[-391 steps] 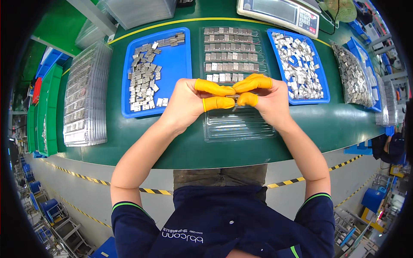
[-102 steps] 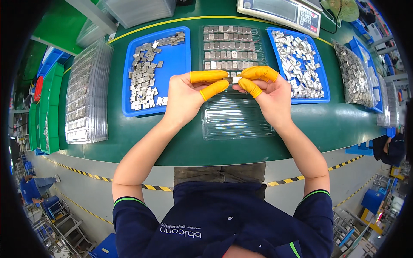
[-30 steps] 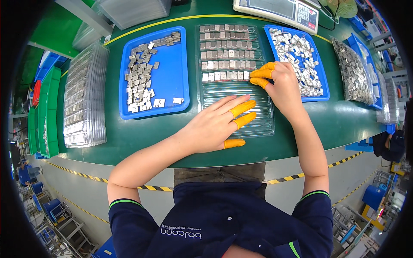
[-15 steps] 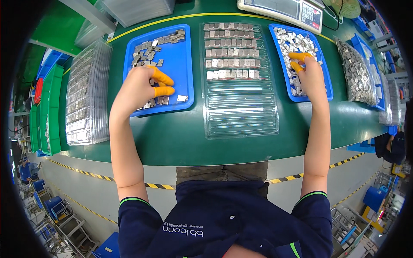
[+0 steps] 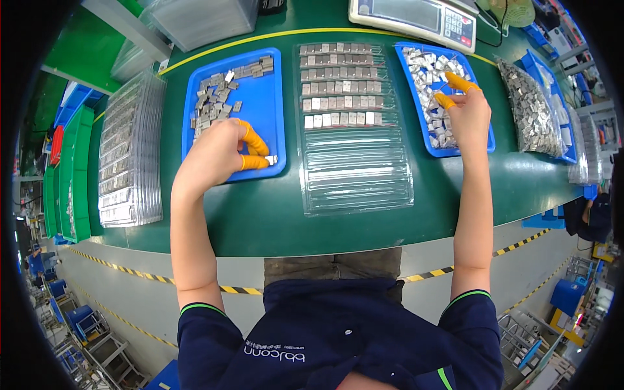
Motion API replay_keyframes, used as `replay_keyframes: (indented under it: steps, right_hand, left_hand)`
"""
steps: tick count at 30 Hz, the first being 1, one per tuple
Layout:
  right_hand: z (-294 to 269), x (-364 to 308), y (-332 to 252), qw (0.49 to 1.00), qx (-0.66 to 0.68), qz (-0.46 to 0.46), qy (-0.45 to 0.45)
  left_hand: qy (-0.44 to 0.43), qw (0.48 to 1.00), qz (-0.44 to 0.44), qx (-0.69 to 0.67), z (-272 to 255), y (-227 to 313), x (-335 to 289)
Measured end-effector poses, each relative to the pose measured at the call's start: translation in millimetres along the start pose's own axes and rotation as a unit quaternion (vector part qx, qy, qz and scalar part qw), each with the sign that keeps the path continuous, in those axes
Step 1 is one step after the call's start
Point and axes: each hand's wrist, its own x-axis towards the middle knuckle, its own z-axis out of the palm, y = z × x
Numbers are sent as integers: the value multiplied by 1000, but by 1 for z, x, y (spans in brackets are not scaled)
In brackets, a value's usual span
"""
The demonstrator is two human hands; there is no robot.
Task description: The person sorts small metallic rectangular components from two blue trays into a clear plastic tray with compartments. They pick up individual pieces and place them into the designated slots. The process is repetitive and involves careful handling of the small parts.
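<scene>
Orange finger cots cover the thumb and some fingertips of both hands. At the near right corner of the left blue tray, my left hand closes its thumb and finger on a small silver metal piece. Loose grey metal pieces lie in that tray. My right hand reaches into the right blue tray, its thumb and finger apart among small white-and-silver parts, some with thin wires. Between the trays, a clear plastic blister tray carries several rows of metal pieces in its far half.
Stacked clear blister trays stand at the left, beside green bins. A digital scale and a translucent box sit at the back. To the right is a bag of metal parts. The table's front edge is near my body.
My left hand has moved toward the near right corner of its tray and closed on the metal piece there. My right hand stays over its tray, barely shifted. The whole view has moved slightly.
</scene>
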Motion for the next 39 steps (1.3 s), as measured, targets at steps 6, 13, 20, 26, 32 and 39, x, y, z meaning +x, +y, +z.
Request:
replay_keyframes:
  steps: [6,13,20,26,32,39]
  right_hand:
    - [6,1,9,998,-36,19,-37]
    - [8,1,17,998,-37,-36,32]
    - [0,-4,-1,997,-25,-1,-72]
    - [-9,-8,-12,994,-69,-34,-76]
    - [-6,-7,-9,994,-78,-1,-72]
    - [5,-5,-11,985,149,-8,93]
  left_hand:
    - [-20,998,63,9,9,9,-2]
    - [-20,999,38,23,9,12,0]
    - [90,990,94,56,20,17,-3]
    - [250,960,106,68,56,4,-10]
    - [296,954,49,17,57,-4,-2]
    - [403,909,73,-77,51,-8,8]
